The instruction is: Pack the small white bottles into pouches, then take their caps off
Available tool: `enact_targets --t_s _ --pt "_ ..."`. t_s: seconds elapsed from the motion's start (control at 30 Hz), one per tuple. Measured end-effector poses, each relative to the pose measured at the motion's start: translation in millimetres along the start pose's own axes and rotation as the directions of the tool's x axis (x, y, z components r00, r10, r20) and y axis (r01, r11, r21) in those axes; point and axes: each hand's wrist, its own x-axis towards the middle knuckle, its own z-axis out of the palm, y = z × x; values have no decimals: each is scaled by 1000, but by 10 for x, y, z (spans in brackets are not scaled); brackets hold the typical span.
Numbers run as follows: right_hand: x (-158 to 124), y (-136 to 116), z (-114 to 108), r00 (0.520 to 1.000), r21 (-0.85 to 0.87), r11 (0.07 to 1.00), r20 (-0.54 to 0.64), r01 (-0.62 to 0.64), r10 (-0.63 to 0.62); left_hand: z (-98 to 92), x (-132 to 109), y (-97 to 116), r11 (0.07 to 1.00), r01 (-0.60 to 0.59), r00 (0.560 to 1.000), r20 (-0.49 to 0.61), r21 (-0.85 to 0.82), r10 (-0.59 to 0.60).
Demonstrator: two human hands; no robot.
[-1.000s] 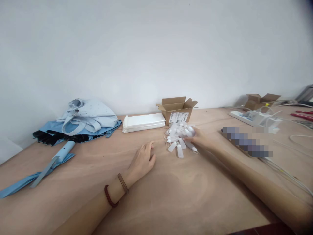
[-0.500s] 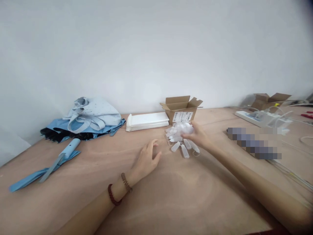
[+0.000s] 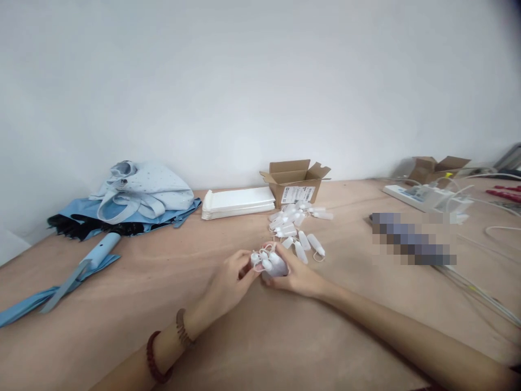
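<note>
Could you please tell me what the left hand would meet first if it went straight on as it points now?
The left hand would likely meet the small white bottles in the right hand first; they look very near, possibly touching, though depth is unclear.

On our left wrist [image 3: 171, 343] we wear a brown coiled band [image 3: 184, 330] and, just behind it, a dark red braided bracelet [image 3: 151, 358]

Smooth, translucent plastic bottles [image 3: 290, 230], matt cardboard box [image 3: 278, 194], dull cloth bag [image 3: 165, 187], smooth wood-like tabletop [image 3: 285, 336]
</note>
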Motion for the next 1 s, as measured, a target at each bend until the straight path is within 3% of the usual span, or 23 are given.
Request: enact_targets --t_s 0.2,0.43,0.6,0.7,0.8,0.93,1.0 --pt "4 40 38 994 -262 963 -74 63 -85 25 -53 -9 970 -107 994 48 218 99" --pt "12 69 25 994 -51 994 -47 97 -99 50 -85 147 931 -163 987 56 326 154" --pt "21 82 42 978 -313 943 -136 110 -160 -60 -57 149 928 -146 983 -53 344 175" --pt "32 67 49 972 -393 909 -122 137 -199 -102 -56 116 893 -219 970 -10 393 242" --pt "35 51 48 969 -413 895 -92 170 -227 -162 -63 161 929 -206 977 11 307 213" --pt "34 44 44 980 -387 912 -89 133 -180 -249 -60 295 1000 -9 1000 -22 23 9" --pt "35 45 45 979 -385 913 -89 136 -183 -235 -54 323 999 -25 998 -55 21 26"
